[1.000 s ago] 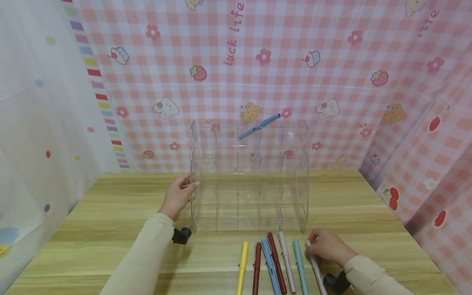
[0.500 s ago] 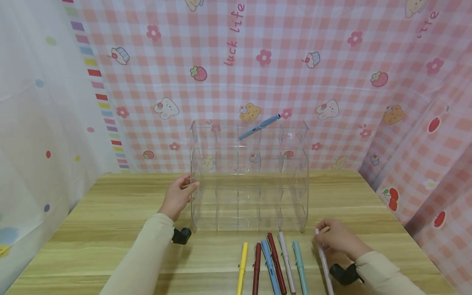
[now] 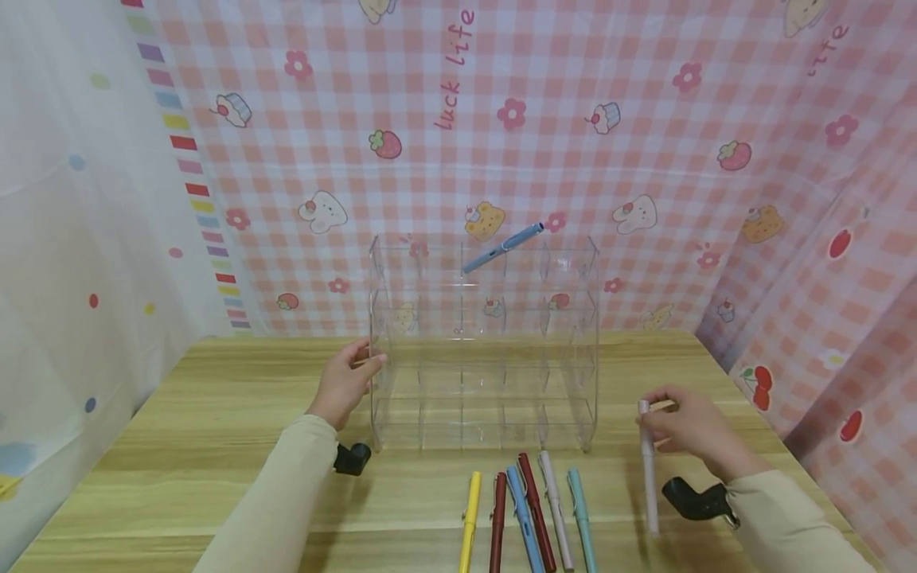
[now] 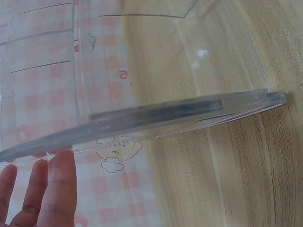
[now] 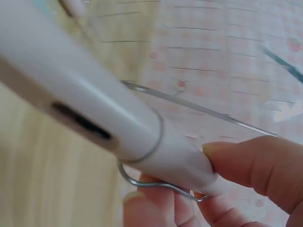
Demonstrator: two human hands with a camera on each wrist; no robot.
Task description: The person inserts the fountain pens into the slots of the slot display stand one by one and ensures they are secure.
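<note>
A clear acrylic rack (image 3: 483, 434) with several compartments stands upright on the table. My left hand (image 3: 345, 383) is at its left side; in the left wrist view, extended fingers (image 4: 59, 194) touch the outside of the side panel (image 4: 142, 117). To the right of the rack, my right hand (image 3: 688, 426) holds a pale lilac pen (image 3: 649, 477) above the table. In the right wrist view, thumb and fingers pinch the pen's cap (image 5: 184, 163) near its metal clip (image 5: 151, 184). A blue pen (image 3: 504, 247) lies slanted across the rack's top row.
On the table before the rack lie a yellow pen (image 3: 470, 517), two dark red pens, a blue pen (image 3: 525, 517), a lilac pen (image 3: 556, 509) and a teal pen (image 3: 582, 517). Patterned cloth (image 3: 559, 64) hangs behind and at the right.
My right hand has lifted the pale lilac pen off the table and moved it right and away from me. It now hangs more upright. The left hand has not moved.
</note>
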